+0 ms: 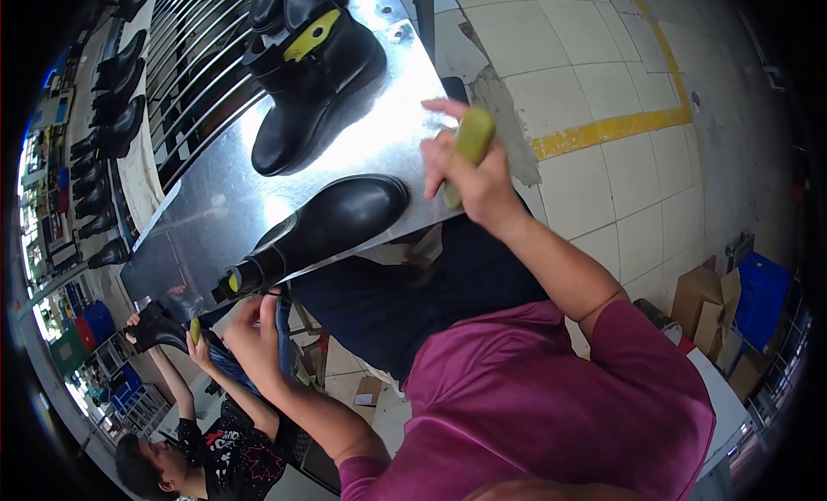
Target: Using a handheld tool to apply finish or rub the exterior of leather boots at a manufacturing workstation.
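Right hand [484,180] is motion-blurred, fingers half-curled round a yellow-green block [475,132], just past the toe of 1 black boot [349,210]; fingers hide part of the block. Boot sits along the near edge of the metal table [202,221], can't tell if flat or tilted. Left hand [257,330], also blurred, loosely curled by the shaft; can't tell if it grips anything. 2 boots [301,3] up top are cut off.

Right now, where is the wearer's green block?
In the head view, the green block is right of centre, in the wearer's right hand, near the metal table.
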A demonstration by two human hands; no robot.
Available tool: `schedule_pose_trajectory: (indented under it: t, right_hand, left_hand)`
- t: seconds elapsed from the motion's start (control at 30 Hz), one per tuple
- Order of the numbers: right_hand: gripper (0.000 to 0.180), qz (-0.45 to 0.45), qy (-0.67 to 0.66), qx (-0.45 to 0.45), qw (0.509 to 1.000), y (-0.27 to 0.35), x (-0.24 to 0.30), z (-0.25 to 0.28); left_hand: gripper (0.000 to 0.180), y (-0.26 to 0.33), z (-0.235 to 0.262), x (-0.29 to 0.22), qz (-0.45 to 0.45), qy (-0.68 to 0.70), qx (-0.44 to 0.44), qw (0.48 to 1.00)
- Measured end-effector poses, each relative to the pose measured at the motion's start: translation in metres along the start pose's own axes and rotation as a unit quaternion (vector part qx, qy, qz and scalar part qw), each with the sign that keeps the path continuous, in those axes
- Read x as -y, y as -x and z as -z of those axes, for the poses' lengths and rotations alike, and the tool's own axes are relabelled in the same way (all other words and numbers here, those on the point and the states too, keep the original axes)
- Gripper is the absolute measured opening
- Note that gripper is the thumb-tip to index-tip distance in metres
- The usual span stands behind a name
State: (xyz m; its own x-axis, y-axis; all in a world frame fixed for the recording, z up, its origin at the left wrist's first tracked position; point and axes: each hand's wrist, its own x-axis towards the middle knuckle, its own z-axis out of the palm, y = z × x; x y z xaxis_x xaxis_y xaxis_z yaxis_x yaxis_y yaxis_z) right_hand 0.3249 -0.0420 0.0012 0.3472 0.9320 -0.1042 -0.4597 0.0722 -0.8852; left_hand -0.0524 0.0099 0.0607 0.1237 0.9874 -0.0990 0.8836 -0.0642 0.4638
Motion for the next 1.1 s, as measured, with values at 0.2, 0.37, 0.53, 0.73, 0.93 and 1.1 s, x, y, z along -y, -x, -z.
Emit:
schedule_pose_trajectory:
  t: [0.2, 0.37, 0.53, 0.73, 0.93, 1.1]
  right_hand:
    - [0.041, -0.109, -0.195, -0.074, 0.972, -0.026, -0.017, -0.016]
    - [0.040, -0.130, -0.186, -0.111, 0.968, -0.040, -0.026, -0.035]
    - [0.032, -0.142, -0.115, -0.073, 0.980, -0.027, -0.035, -0.059]
    - [0.025, -0.175, -0.094, -0.085, 0.976, -0.035, -0.043, -0.076]
    - [0.019, -0.174, -0.061, -0.094, 0.978, -0.052, -0.042, -0.083]
    - [0.018, -0.188, -0.007, -0.076, 0.979, -0.053, -0.041, -0.092]
  left_hand:
    - [0.041, 0.012, -0.071, -0.145, -0.365, -0.045, -0.038, 0.929]
    - [0.069, -0.013, -0.104, -0.152, -0.291, -0.255, -0.017, 0.922]
    - [0.082, -0.007, -0.106, -0.097, -0.348, -0.293, -0.078, 0.887]
    - [0.082, 0.001, -0.145, -0.049, -0.372, -0.279, -0.207, 0.861]
    - [0.065, 0.002, -0.164, -0.038, -0.385, -0.232, -0.248, 0.858]
    - [0.057, -0.001, -0.165, -0.036, -0.404, -0.212, -0.259, 0.852]
